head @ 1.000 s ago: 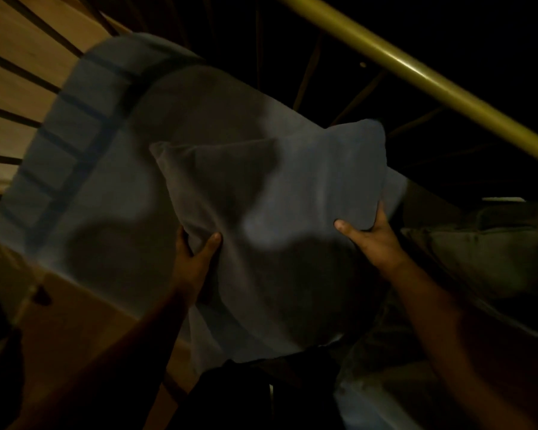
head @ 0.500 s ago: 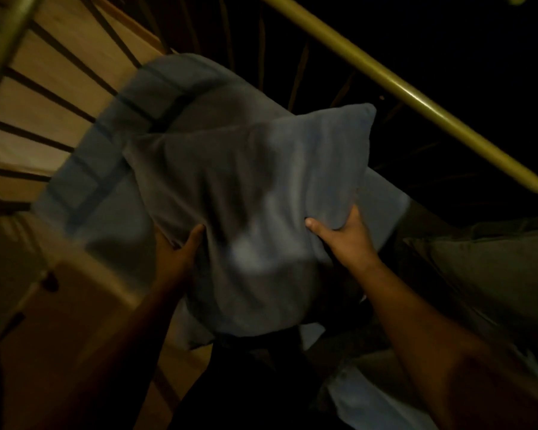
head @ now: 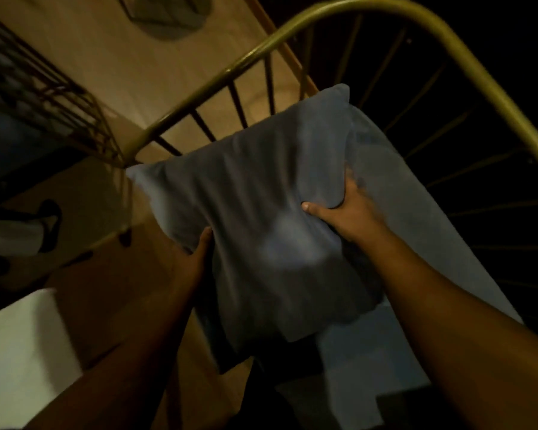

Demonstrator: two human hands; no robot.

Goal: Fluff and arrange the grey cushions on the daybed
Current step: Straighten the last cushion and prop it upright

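**pillowfan:** So the grey cushion (head: 261, 231) is up in the air, held over the end of the daybed, just in front of the curved brass rail (head: 218, 79). Left hand (head: 193, 259) is cupped under its lower left edge, thumb up on the front face. Right hand (head: 348, 212) is clamped on the right edge, thumb across the front, other fingers wrapped behind where I can't see them. What's the risk here?

**loungelizard:** Mostly the grip, I'd say. Both hands sit low and to the sides, so the top corner (head: 342, 91) just flops free. Shake it hard to fluff and I'd guess it slips out of the left hand first, since that one's more cupping than pinching.

**pillowfan:** And if it slips?

**loungelizard:** It's hanging close to the edge, with wooden floor (head: 112, 283) showing below on the left. Could drop over the side instead of onto the bedding (head: 416, 231) behind it.

**pillowfan:** The rail worries me too.

**loungelizard:** Yeah, a big swing forward could knock that top corner into the bars. Also it's really dim and blurry, so placing it straight looks like guesswork.
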